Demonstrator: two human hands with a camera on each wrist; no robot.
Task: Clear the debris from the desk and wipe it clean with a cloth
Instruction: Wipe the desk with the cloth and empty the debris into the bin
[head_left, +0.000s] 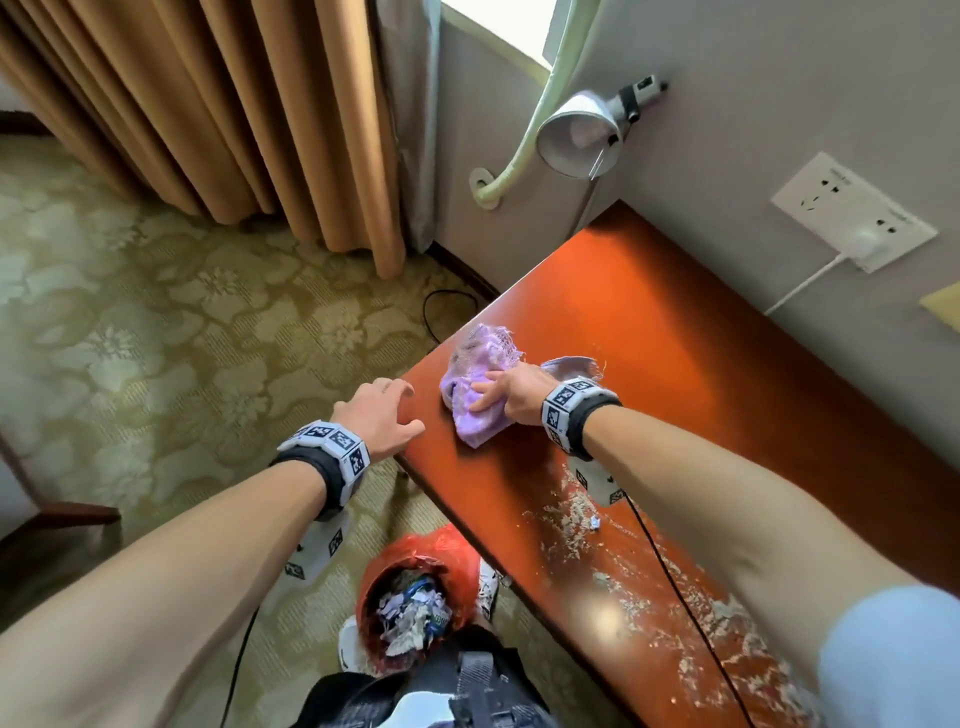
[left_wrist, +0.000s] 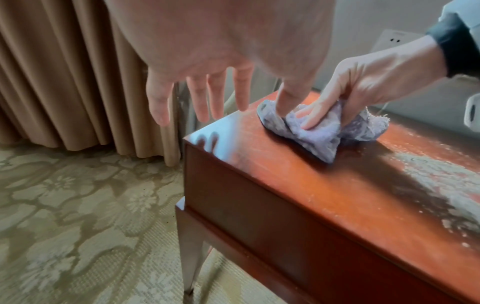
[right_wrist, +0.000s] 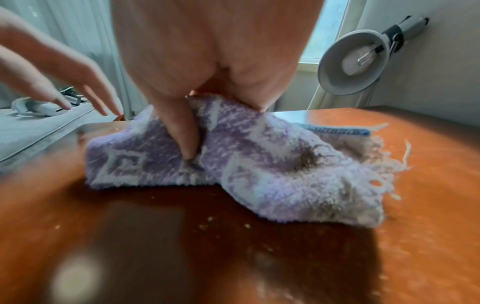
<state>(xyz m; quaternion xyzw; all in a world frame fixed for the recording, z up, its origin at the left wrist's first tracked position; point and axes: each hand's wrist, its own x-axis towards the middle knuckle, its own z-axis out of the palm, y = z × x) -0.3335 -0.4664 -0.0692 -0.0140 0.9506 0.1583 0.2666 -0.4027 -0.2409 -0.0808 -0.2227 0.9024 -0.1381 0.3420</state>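
Observation:
A crumpled purple cloth (head_left: 475, 382) (left_wrist: 322, 133) (right_wrist: 259, 168) with frayed edges lies on the reddish wooden desk (head_left: 675, 364) (left_wrist: 311, 195) (right_wrist: 182, 236) near its left end. My right hand (head_left: 511, 392) (left_wrist: 345, 98) (right_wrist: 197, 115) grips the cloth, fingers curled into it, and presses it on the desk. My left hand (head_left: 384, 415) (left_wrist: 207, 96) (right_wrist: 64, 82) hovers at the desk's left corner, fingers spread and holding nothing. Pale crumbs and dust (head_left: 623, 561) (left_wrist: 441, 174) cover the desk nearer to me.
A bin with a red bag (head_left: 410, 608), full of paper scraps, stands on the patterned carpet (head_left: 156, 338) beside the desk. A grey lamp (head_left: 582, 132) (right_wrist: 355, 61) hangs off the wall above the desk's far end. A wall socket (head_left: 852, 208) holds a white plug. Tan curtains (head_left: 208, 104) hang at the left.

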